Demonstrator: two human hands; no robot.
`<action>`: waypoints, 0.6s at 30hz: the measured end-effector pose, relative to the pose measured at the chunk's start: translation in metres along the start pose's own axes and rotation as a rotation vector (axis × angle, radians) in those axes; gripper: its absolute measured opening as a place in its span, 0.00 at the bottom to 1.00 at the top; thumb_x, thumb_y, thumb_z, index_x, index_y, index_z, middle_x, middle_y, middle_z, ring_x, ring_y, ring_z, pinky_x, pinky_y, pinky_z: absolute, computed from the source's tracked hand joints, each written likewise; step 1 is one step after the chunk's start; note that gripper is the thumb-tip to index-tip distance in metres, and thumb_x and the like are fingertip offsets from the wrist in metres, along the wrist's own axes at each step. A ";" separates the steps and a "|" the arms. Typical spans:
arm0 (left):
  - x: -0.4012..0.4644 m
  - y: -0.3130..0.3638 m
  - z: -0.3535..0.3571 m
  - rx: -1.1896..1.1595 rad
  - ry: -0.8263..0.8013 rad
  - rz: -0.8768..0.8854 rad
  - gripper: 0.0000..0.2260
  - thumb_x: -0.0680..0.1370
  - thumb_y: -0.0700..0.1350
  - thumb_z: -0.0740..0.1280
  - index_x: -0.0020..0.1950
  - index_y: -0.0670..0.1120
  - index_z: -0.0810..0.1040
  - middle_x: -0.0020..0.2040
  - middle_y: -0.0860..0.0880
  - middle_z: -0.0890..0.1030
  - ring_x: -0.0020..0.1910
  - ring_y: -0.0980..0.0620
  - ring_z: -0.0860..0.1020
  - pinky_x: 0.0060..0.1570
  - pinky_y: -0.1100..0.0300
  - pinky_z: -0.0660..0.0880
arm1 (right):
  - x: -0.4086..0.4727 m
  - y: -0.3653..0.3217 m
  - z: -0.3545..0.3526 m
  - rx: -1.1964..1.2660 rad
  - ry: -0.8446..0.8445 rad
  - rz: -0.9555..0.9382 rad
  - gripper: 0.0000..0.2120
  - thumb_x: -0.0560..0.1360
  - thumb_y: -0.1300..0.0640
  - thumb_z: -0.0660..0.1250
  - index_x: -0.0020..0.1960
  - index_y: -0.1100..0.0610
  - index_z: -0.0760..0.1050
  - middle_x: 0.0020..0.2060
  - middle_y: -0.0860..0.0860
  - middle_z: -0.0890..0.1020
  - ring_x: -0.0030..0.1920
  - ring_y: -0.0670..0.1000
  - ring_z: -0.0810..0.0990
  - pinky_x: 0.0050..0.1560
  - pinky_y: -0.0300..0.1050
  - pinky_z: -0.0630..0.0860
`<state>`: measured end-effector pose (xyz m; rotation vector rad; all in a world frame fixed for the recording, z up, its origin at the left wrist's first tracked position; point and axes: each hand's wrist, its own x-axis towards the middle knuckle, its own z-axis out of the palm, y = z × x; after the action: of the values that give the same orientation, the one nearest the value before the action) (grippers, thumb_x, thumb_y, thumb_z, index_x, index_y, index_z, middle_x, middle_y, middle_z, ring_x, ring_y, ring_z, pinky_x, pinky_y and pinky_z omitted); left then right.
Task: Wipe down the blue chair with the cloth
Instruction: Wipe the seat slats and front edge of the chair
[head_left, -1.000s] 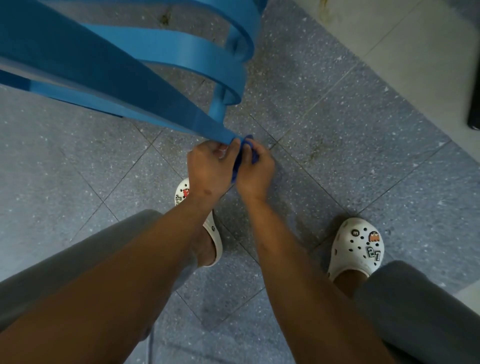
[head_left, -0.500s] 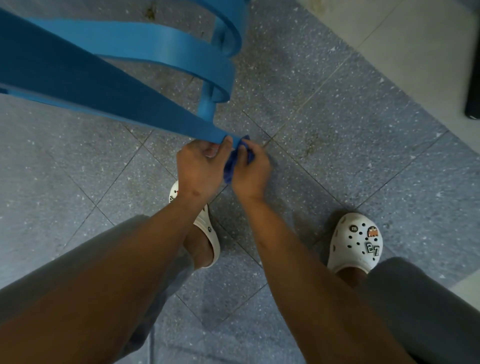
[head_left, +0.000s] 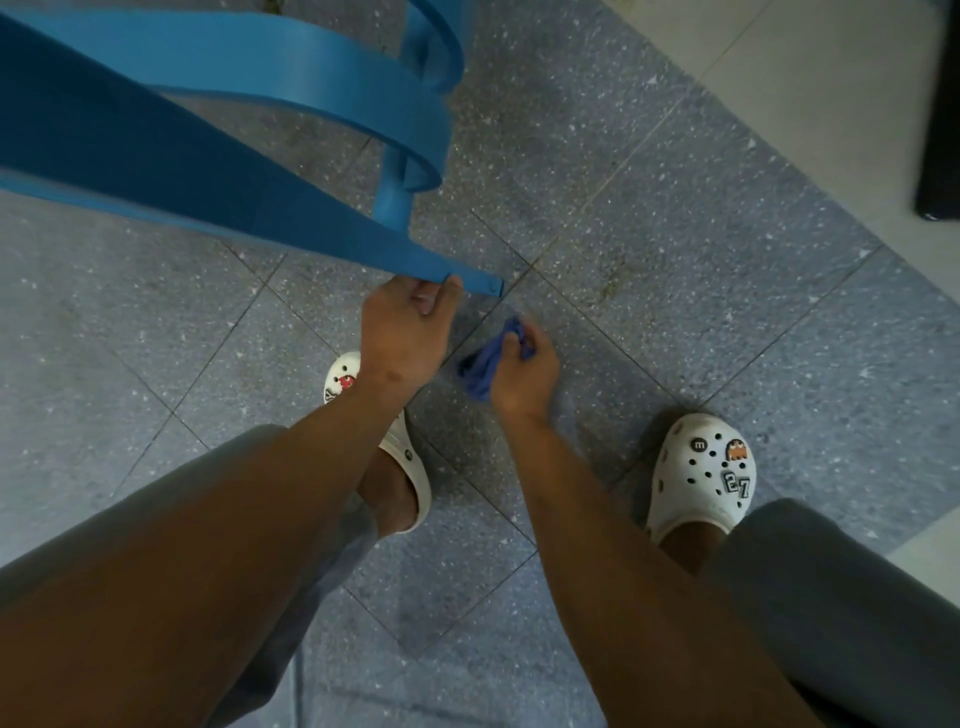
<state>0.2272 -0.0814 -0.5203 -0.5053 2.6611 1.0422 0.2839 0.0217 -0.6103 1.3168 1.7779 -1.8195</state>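
The blue chair (head_left: 218, 156) fills the upper left, tipped so its legs and curved slats point toward me. One long leg runs down to a tip near the middle of the view. My left hand (head_left: 405, 332) grips that leg just short of its tip, thumb over the edge. My right hand (head_left: 522, 371) is below and to the right of the leg tip, apart from the chair, closed on a crumpled dark blue cloth (head_left: 485, 366) that hangs out to the left of the fist.
I stand on grey speckled floor tiles (head_left: 675, 218) in white clogs (head_left: 701, 475). A paler floor band (head_left: 810, 78) runs along the upper right, where a dark object (head_left: 943, 130) stands at the edge.
My right hand with the cloth has come off the leg tip and moved down and to the right. My left hand still holds the leg.
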 end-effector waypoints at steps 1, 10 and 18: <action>0.001 -0.001 0.002 0.012 -0.010 0.007 0.17 0.81 0.53 0.67 0.47 0.38 0.80 0.41 0.42 0.82 0.42 0.55 0.79 0.45 0.59 0.77 | 0.001 0.003 -0.008 0.001 -0.002 0.006 0.11 0.83 0.62 0.64 0.63 0.64 0.78 0.52 0.52 0.81 0.51 0.47 0.79 0.54 0.39 0.76; 0.016 -0.006 0.019 0.035 -0.028 -0.019 0.11 0.80 0.52 0.69 0.47 0.45 0.82 0.43 0.52 0.85 0.43 0.58 0.83 0.48 0.63 0.78 | 0.021 -0.034 0.023 -0.090 -0.164 -0.219 0.06 0.82 0.62 0.63 0.50 0.61 0.79 0.39 0.51 0.81 0.38 0.42 0.78 0.38 0.33 0.73; 0.019 -0.007 0.026 0.065 -0.006 0.006 0.11 0.80 0.50 0.70 0.51 0.42 0.83 0.46 0.48 0.86 0.48 0.52 0.83 0.49 0.65 0.74 | 0.066 -0.032 0.000 -0.332 -0.302 -0.245 0.09 0.81 0.61 0.67 0.58 0.63 0.80 0.46 0.51 0.80 0.45 0.46 0.77 0.40 0.24 0.68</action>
<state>0.2150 -0.0724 -0.5492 -0.4810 2.6832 0.9539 0.2245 0.0538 -0.6383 0.6880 2.0217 -1.6346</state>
